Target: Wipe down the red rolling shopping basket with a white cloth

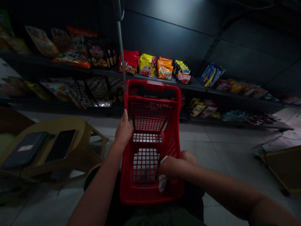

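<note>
A red plastic shopping cart (151,198) with gridded sides and a gridded floor stands in front of my body, between my knees. My left hand (124,130) is closed around its left rim, the thumb pointing forward along the edge. Inside the basket, near the right wall, my right hand (169,166) is closed on a crumpled white cloth (162,183), which hangs down below the fingers. A thin metal pole (121,47) rises from the cart's far left corner. A gridded flap (152,116) leans in the cart's far end.
Ahead, a dark shelf (197,83) carries yellow noodle packs (147,65), orange packs (165,68) and other bagged snacks. At left, a tan plastic stool (77,125) holds a black phone (61,145) and a dark flat case (25,149). A wheeled board (279,166) is at right.
</note>
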Motion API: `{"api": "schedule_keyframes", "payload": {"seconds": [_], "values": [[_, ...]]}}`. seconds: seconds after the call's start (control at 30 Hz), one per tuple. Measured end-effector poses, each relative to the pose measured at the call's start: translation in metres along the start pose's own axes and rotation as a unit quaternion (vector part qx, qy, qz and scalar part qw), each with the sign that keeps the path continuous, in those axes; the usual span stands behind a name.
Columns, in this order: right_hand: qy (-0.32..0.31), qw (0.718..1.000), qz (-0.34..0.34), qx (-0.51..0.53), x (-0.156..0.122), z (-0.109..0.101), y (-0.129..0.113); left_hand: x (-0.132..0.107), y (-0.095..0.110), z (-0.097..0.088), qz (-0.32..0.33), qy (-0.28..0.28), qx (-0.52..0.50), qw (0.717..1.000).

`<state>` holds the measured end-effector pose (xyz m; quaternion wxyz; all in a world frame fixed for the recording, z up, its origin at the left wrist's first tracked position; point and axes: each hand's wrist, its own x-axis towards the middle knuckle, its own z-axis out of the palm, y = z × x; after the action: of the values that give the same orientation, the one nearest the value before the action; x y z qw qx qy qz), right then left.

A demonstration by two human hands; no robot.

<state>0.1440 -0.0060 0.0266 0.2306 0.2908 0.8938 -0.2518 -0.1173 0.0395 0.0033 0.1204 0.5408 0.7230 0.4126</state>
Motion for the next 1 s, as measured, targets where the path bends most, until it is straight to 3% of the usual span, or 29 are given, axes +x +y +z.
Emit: {"api": "schedule_keyframes", "payload": {"seconds": [0.1,0.17,0.23,0.27,0.3,0.37,0.4,0.5,0.6,0.7,0.8,0.9,0.93,1.0], "values": [[0.038,0.998,-0.053,0.027,-0.009,-0.012,-0.002,-0.003,0.01,-0.006,0.007,-0.004,0.067,0.998],[0.11,0.987,-0.091,0.073,-0.013,-0.022,0.003,-0.007,0.024,-0.01,0.018,0.034,0.117,0.992],[0.186,0.966,-0.112,0.142,-0.017,-0.03,0.011,-0.014,0.045,-0.014,0.056,0.039,0.093,0.993],[0.212,0.953,-0.12,0.181,-0.019,-0.033,0.015,-0.019,0.057,-0.015,0.086,-0.001,0.042,0.995],[0.237,0.938,-0.126,0.22,-0.021,-0.035,0.02,-0.025,0.069,-0.017,0.113,-0.074,-0.029,0.99],[0.275,0.903,-0.132,0.303,-0.025,-0.038,0.027,-0.037,0.091,-0.02,0.106,-0.244,-0.181,0.947],[0.29,0.881,-0.132,0.35,-0.026,-0.039,0.031,-0.043,0.1,-0.02,0.079,-0.296,-0.241,0.921],[0.328,0.802,-0.106,0.487,-0.027,-0.043,0.039,-0.053,0.113,-0.016,0.007,-0.366,-0.32,0.874],[0.401,0.75,-0.034,0.525,-0.026,-0.048,0.048,-0.054,0.11,-0.005,-0.023,-0.349,-0.289,0.891],[0.47,0.739,0.013,0.483,-0.024,-0.051,0.055,-0.049,0.099,0.009,-0.085,-0.291,-0.237,0.923],[0.528,0.718,0.03,0.453,-0.021,-0.05,0.056,-0.045,0.093,0.018,-0.146,-0.237,-0.24,0.93],[0.587,0.692,0.024,0.42,-0.014,-0.043,0.048,-0.047,0.099,0.022,-0.207,-0.219,-0.344,0.89],[0.598,0.694,0.011,0.402,-0.012,-0.039,0.044,-0.049,0.102,0.022,-0.237,-0.22,-0.393,0.861],[0.592,0.722,-0.022,0.357,-0.009,-0.033,0.033,-0.054,0.11,0.022,-0.302,-0.233,-0.479,0.791]]}}
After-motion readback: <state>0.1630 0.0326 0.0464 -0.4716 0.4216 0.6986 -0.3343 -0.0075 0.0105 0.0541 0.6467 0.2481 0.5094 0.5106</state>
